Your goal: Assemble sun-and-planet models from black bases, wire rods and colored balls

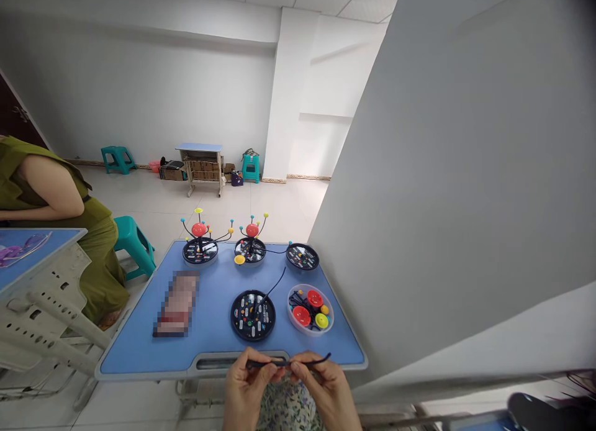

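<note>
Left hand (pixel 248 381) and right hand (pixel 321 381) each pinch an end of a thin, curved black rod (pixel 288 361), held just off the near edge of the smooth blue surface (pixel 214 331). Beyond lie a round black disc (pixel 253 315) and a clear dish (pixel 310 308) of glossy red and yellow pieces.

Disc base (pixel 253 315) left of parts tub (pixel 310 309), 3 models behind

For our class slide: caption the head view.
Both hands, left and right, pinch a thin black rod at a blue desk.
</note>
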Tool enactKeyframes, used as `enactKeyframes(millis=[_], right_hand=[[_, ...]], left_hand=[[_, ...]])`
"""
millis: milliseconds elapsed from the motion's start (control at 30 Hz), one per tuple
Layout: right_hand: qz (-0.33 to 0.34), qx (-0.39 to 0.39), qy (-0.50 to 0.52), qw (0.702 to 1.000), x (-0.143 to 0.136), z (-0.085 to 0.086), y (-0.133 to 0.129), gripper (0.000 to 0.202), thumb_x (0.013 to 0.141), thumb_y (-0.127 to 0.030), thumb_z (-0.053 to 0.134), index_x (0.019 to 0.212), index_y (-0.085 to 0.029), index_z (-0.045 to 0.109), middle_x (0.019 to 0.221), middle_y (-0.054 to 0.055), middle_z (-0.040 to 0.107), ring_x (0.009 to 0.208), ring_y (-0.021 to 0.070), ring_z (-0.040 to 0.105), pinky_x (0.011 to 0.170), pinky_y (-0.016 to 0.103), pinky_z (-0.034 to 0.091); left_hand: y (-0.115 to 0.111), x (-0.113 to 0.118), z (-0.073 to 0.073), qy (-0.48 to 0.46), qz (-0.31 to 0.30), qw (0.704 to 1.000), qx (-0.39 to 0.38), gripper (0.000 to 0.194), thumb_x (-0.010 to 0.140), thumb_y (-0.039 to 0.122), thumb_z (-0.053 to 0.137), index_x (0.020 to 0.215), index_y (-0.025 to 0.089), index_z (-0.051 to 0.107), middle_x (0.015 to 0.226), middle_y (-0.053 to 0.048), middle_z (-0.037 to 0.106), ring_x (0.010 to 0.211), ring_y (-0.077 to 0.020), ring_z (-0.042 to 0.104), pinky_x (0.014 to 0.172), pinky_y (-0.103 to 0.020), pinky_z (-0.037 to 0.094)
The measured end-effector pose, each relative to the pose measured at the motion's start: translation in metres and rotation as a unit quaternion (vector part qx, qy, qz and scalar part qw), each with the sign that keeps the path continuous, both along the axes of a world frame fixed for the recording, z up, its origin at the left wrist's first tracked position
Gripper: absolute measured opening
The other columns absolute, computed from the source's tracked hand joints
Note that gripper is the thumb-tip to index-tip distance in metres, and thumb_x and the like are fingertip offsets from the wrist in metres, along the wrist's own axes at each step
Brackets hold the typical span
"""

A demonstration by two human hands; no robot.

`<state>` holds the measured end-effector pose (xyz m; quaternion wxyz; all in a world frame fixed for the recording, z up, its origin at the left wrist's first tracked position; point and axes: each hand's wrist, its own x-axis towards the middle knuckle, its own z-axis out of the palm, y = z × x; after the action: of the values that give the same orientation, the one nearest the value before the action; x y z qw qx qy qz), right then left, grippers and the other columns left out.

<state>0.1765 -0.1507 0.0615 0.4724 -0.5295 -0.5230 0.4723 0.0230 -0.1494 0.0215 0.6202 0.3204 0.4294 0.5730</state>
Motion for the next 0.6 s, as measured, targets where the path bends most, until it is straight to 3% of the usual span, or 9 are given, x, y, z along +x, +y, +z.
enactKeyframes(millis=[133, 333, 500, 600], right_hand=[[-0.004, -0.021, 0.06, 0.998, -0.007, -0.011, 0.007, 0.041, 0.074, -0.058, 0.07, 0.073, -0.016, 0.072, 0.067, 0.005, 0.07, 0.065, 0.02, 0.063, 0.064, 0.029, 0.052], [-0.023, -0.008, 0.112, 0.993, -0.01, -0.009, 0.035, 0.045, 0.066, -0.062, 0.074, 0.071, -0.019, 0.063, 0.065, 0.0, 0.064, 0.064, 0.0171, 0.061, 0.063, 0.028, 0.051], [-0.007, 0.006, 0.094, 0.996, -0.014, -0.003, 0.057, 0.049, 0.068, -0.067, 0.069, 0.073, -0.019, 0.061, 0.064, 0.0, 0.063, 0.057, 0.0156, 0.06, 0.058, 0.028, 0.049], [-0.014, 0.011, 0.102, 0.995, -0.021, -0.001, 0.068, 0.049, 0.068, -0.067, 0.068, 0.072, -0.019, 0.06, 0.063, 0.0, 0.064, 0.055, 0.0149, 0.06, 0.055, 0.027, 0.048]], left_hand=[[0.008, 0.001, 0.001, 0.018, 0.005, 1.0, 0.002, 0.032, 0.063, 0.046, 0.082, 0.069, 0.019, 0.066, 0.064, -0.004, 0.077, 0.066, -0.0231, 0.075, 0.068, -0.032, 0.06], [0.024, -0.023, -0.001, 0.121, -0.028, 0.99, 0.063, 0.036, 0.076, 0.046, 0.073, 0.1, 0.021, 0.068, 0.092, -0.007, 0.078, 0.093, -0.0248, 0.072, 0.082, -0.033, 0.058], [0.028, -0.038, 0.008, 0.22, -0.056, 0.968, 0.104, 0.028, 0.084, 0.045, 0.063, 0.097, 0.022, 0.073, 0.095, -0.008, 0.078, 0.091, -0.0241, 0.073, 0.086, -0.033, 0.056], [0.033, -0.042, 0.013, 0.272, -0.038, 0.955, 0.115, 0.028, 0.085, 0.046, 0.061, 0.096, 0.024, 0.075, 0.098, -0.007, 0.078, 0.091, -0.0245, 0.072, 0.083, -0.032, 0.057]])
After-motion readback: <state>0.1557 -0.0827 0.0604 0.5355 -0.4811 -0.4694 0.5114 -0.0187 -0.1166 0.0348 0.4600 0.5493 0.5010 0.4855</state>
